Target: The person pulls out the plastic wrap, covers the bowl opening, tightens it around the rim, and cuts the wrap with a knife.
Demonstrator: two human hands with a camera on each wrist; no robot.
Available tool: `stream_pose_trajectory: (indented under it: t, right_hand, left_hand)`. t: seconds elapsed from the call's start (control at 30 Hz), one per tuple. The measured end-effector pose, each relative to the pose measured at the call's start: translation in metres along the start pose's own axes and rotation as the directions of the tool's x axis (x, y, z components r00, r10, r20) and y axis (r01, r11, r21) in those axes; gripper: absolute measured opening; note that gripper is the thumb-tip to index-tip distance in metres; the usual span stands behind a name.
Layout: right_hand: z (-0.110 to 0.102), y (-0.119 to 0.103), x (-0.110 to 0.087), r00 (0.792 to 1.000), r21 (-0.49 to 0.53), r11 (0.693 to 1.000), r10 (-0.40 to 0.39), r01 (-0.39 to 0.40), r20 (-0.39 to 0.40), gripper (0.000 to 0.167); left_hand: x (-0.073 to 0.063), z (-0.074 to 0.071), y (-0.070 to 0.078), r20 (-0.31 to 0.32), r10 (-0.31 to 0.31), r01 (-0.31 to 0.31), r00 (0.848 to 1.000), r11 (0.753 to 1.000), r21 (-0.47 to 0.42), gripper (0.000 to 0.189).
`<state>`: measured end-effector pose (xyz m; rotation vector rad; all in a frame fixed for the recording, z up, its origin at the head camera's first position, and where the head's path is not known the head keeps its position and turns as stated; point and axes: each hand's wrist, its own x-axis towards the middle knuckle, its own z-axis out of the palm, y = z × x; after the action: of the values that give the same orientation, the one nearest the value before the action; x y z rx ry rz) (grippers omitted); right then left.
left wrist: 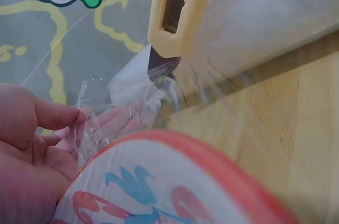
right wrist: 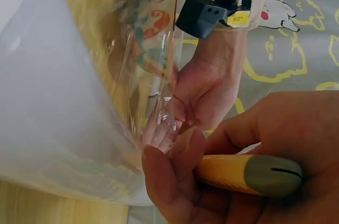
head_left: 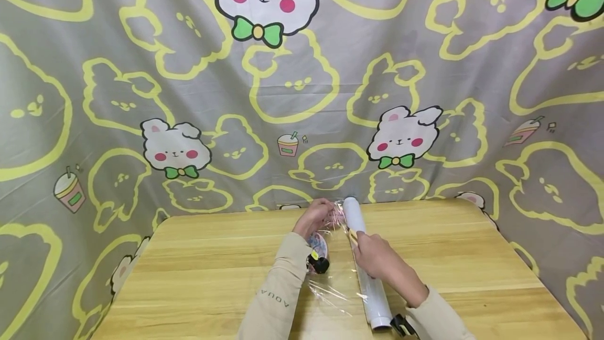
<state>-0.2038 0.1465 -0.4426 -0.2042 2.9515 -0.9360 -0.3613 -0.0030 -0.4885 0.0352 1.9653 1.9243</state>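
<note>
A white roll of plastic wrap (head_left: 377, 306) lies lengthwise on the table, its clear film (left wrist: 127, 113) drawn out to the left. My left hand (head_left: 315, 216) pinches the bunched edge of this film near the roll's far end. Next to that hand is a round dish (left wrist: 159, 166) with a red rim and a blue and red pattern, partly behind film in the right wrist view. My right hand (head_left: 375, 257) grips a yellow utility knife (left wrist: 169, 45) over the roll. The knife's dark blade meets the film by the left fingers.
The wooden table (head_left: 212, 272) stretches to both sides of the hands. Behind it hangs a grey curtain (head_left: 302, 167) with cartoon figures, close to the far edge. Loose film (head_left: 330, 298) spreads over the table between the forearms.
</note>
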Motion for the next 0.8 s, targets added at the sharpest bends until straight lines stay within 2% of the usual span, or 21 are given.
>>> stream_pose_trajectory:
  t: [0.17, 0.4, 0.63, 0.8]
  right_hand:
    - [-0.001, -0.002, -0.007, 1.0, 0.013, 1.0, 0.006, -0.006, 0.022, 0.018]
    - [-0.003, -0.002, -0.014, 0.999, 0.036, 0.999, 0.001, -0.002, 0.036, 0.023]
    - [-0.006, -0.003, -0.023, 0.999, 0.025, 1.0, -0.014, 0.013, 0.045, 0.004]
    - [-0.007, -0.003, -0.028, 0.998, 0.014, 1.0, -0.024, 0.023, 0.064, 0.007]
  left_hand:
    - [0.0, 0.0, 0.001, 0.01, 0.0, 0.0, 1.0, 1.0, -0.005, 0.013]
    - [0.0, -0.001, -0.001, 0.014, 0.025, -0.026, 1.0, 0.999, 0.029, 0.015]
    - [0.0, -0.001, -0.001, 0.017, 0.028, -0.028, 0.999, 0.999, 0.04, 0.011]
    - [-0.001, -0.002, 0.0, 0.041, 0.02, -0.02, 0.999, 1.0, 0.008, 0.012]
